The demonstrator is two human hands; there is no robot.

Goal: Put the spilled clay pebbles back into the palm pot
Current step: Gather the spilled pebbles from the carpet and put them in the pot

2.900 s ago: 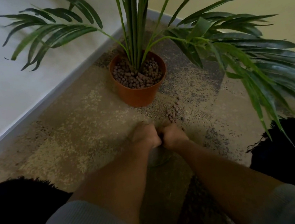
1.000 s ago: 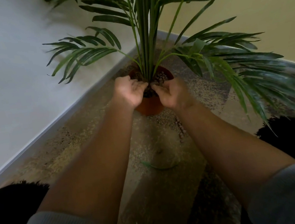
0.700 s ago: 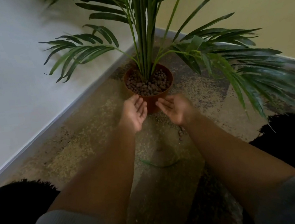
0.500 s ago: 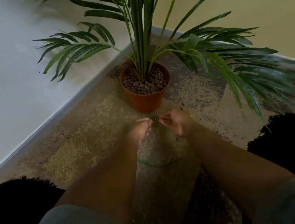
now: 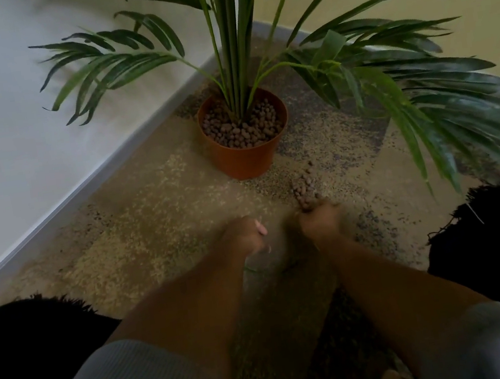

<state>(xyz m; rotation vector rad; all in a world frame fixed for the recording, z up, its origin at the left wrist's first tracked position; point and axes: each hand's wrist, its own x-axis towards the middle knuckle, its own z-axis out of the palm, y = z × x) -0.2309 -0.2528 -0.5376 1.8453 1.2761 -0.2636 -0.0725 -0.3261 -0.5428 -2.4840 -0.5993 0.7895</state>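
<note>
Both hands are dropping from the pot (image 5: 246, 161) to the carpet: right hand (image 5: 320, 221) curling onto the spilled pebbles (image 5: 304, 188) to scoop; left hand (image 5: 244, 235) blurred, grip unclear.

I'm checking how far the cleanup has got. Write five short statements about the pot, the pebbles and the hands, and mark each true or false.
1. The pot stands upright on the carpet. True.
2. All the pebbles are back in the pot. False: a small pile of spilled pebbles lies on the carpet in front of the pot, to its right.
3. The right hand is at the near end of that pile. True.
4. The left hand grips the pot's rim. False: it is low over the carpet, apart from the pot.
5. The pot holds pebbles around the palm stems. True.
</note>
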